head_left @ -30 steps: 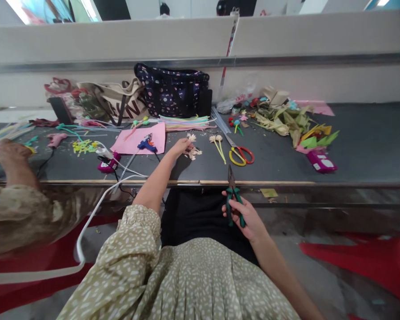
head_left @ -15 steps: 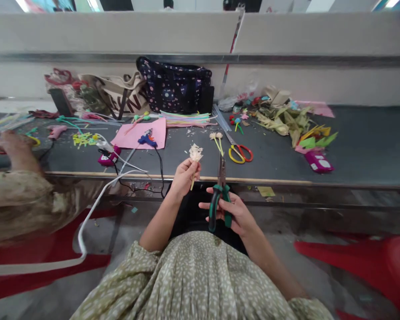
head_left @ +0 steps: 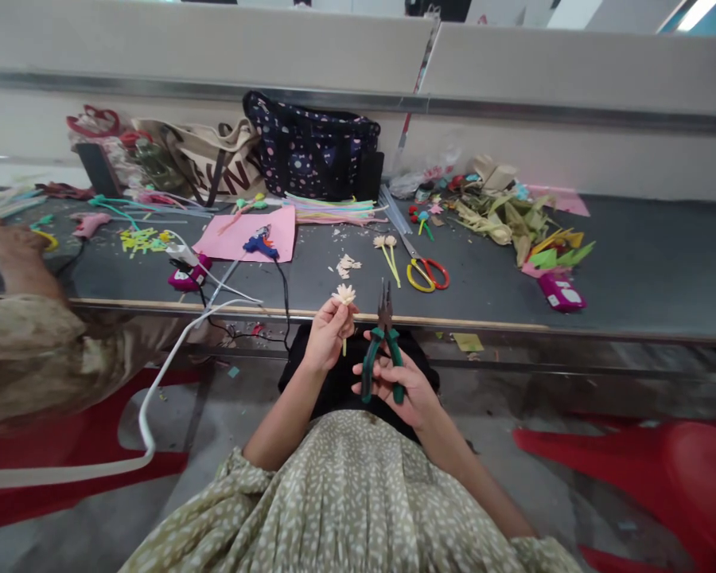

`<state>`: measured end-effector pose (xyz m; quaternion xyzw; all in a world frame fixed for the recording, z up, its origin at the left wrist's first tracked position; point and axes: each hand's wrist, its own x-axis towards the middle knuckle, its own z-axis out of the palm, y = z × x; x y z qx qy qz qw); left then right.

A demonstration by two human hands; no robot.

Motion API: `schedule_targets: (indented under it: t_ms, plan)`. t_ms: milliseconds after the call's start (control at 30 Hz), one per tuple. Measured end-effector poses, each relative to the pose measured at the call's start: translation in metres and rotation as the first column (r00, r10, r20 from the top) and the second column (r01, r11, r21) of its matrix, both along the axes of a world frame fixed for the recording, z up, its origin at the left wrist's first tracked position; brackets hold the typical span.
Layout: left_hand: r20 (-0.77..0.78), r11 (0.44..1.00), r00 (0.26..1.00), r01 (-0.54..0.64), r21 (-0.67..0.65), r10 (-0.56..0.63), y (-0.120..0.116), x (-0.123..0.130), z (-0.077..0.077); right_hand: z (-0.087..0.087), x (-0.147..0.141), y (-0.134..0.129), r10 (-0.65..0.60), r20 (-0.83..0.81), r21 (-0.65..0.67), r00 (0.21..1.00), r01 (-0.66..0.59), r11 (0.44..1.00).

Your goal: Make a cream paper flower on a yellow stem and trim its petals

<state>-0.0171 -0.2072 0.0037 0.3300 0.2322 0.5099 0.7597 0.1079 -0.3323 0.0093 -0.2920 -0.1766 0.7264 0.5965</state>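
Between its thumb and fingers, my left hand (head_left: 329,333) pinches the stem of a cream-coloured craft flower (head_left: 344,294), held upright at the table's front edge. My right hand (head_left: 406,383) is wrapped around green-and-black pliers (head_left: 384,338). Their jaws point up and away from me, slightly parted, and the handles are spread. The pliers are apart from the flower, to its right. Just beyond the flower, a small heap of pale cut scraps (head_left: 347,265) lies on the table. Two similar flowers on light green stems (head_left: 390,259) lie beyond the plier tips.
Scissors with red and yellow handles (head_left: 428,273) lie right of the flowers. Left are a blue glue gun (head_left: 261,242) on pink paper (head_left: 215,239) and a white cable (head_left: 148,414). Dried husks (head_left: 516,219) sit at right. A co-worker's hand (head_left: 15,247) is at far left.
My left hand has drawn the flower slightly down and toward me, while the scraps beyond it now show plainly. The pliers have shifted a little left, with their handles more spread.
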Motion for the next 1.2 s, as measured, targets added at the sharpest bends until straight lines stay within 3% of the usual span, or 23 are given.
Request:
schedule_targets:
  t_ms: [200,467,833,1200]
  plan:
    - [0.008,0.995,0.996,-0.088,0.044,0.087,0.007,-0.006,0.002,0.000,-0.005,-0.010,0.066,-0.038,0.029,0.997,-0.064,0.997]
    - [-0.003,0.986,0.988,-0.153,0.072,0.154,0.014,-0.011,0.002,-0.004,-0.011,-0.019,0.157,0.048,0.094,0.987,-0.160,0.983]
    - [0.046,0.992,0.994,-0.102,0.074,0.099,0.014,-0.012,0.008,-0.004,-0.007,-0.019,0.226,0.026,0.057,0.974,-0.227,0.972]
    - [0.014,0.986,0.989,-0.145,0.080,0.144,0.012,-0.012,0.010,-0.006,-0.009,-0.017,0.299,0.049,0.067,0.953,-0.302,0.951]
